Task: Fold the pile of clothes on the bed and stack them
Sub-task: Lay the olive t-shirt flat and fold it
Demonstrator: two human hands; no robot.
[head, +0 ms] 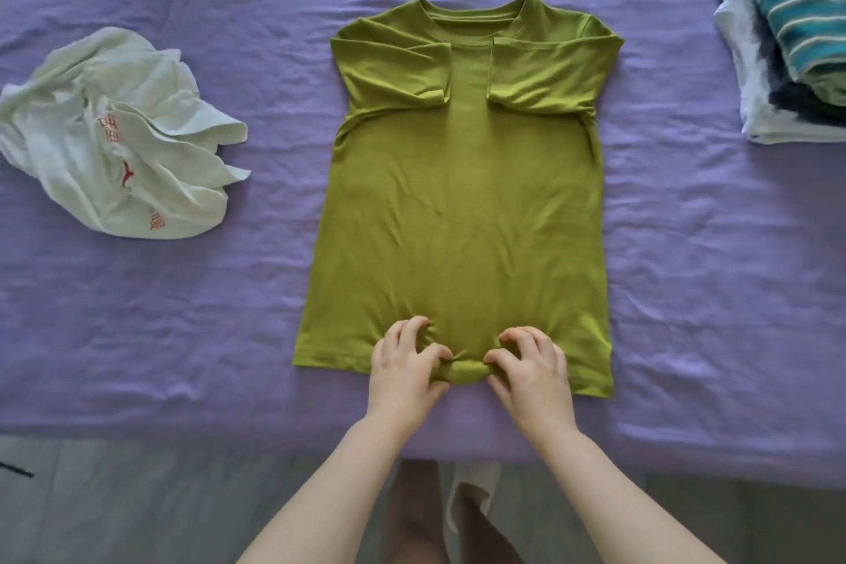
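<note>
Head view: green T-shirt (458,206) lies flat in the middle of the purple bed (183,334), sleeves folded inward. Left hand (405,364) and right hand (531,364) each pinch its bunched near hem. Crumpled white shirt (119,137) lies left; folded stack (787,41) sits right.

We see soft, even daylight across the whole frame, bright without glare. Shadows are faint, only thin ones in the creases of the bed sheet (686,243). Focus is fairly sharp at centre and slightly soft overall. Wide-angle distortion bends the edges, and the upper left corner darkens.
</note>
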